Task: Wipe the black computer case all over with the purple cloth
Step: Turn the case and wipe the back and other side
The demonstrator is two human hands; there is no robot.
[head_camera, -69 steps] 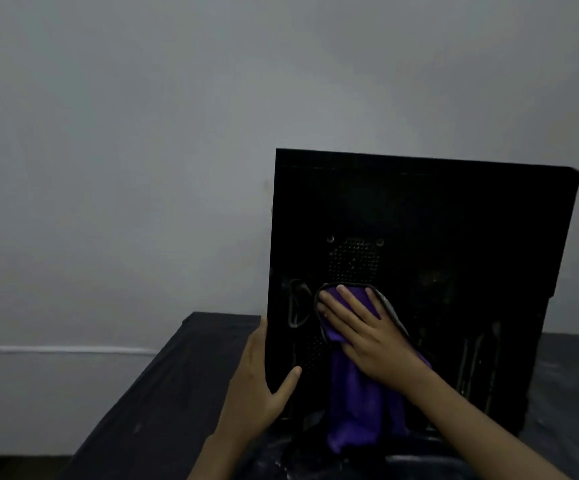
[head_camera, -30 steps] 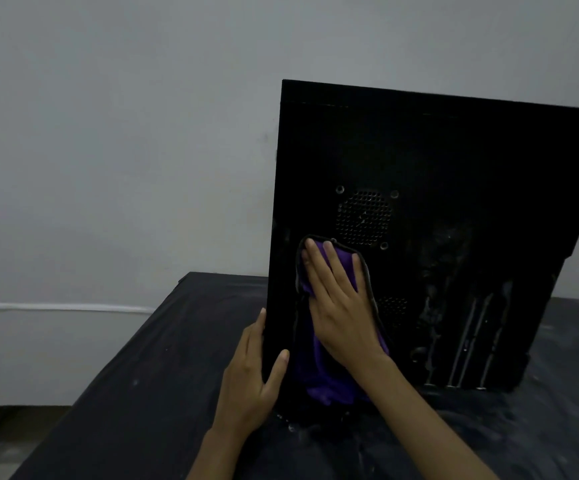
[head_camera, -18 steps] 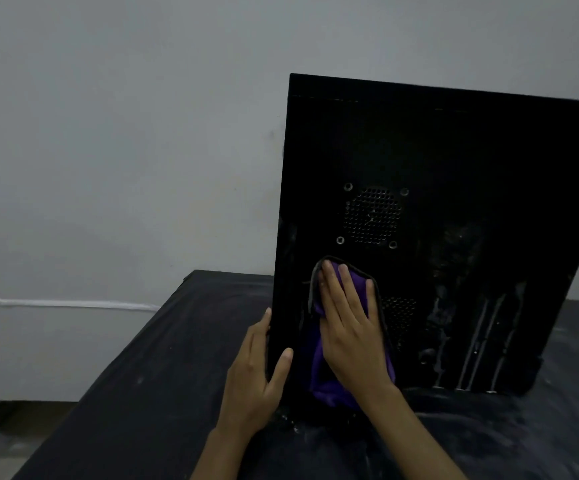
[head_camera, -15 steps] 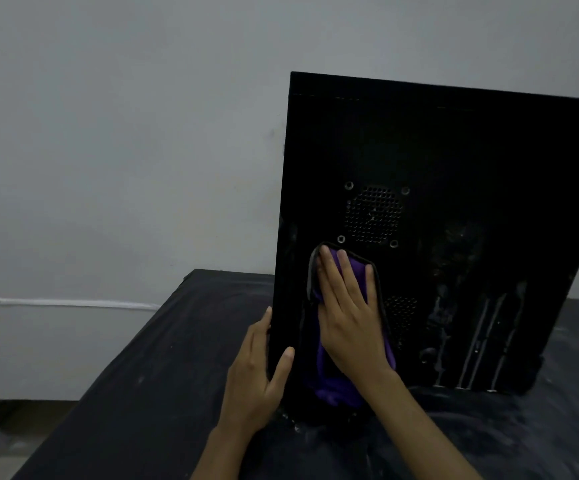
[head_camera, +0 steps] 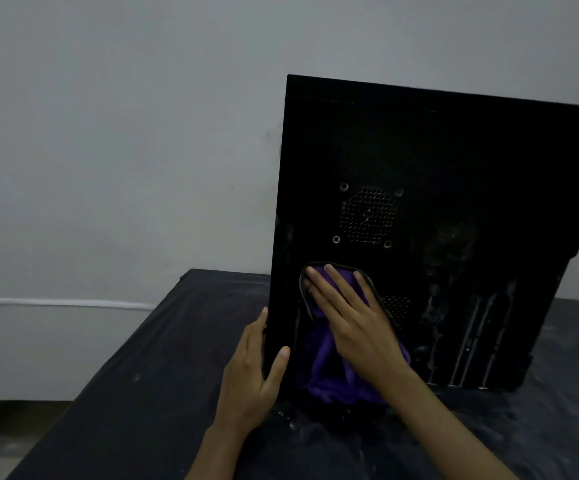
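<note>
Fingers point(head_camera: 336, 289) of the right hand point(head_camera: 357, 327) lie straight, pressing the purple cloth point(head_camera: 319, 368) against the black computer case point(head_camera: 454, 161) at 7 o'clock, while the left hand point(head_camera: 250, 372) grips its 9 o'clock edge to steady it.

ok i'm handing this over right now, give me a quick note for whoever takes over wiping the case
Left hand: grips the left edge of the black computer case, thumb on the near face, steadying it.
Right hand: fingers flat, pressing the purple cloth against the lower left of that face, below the fan vent.
The case stands upright on the dark table.
Done: wiping is under way at lower left; how much is clean cannot be told.
Left: pale dust streaks at lower right, then probably the upper face and the other sides.
</note>
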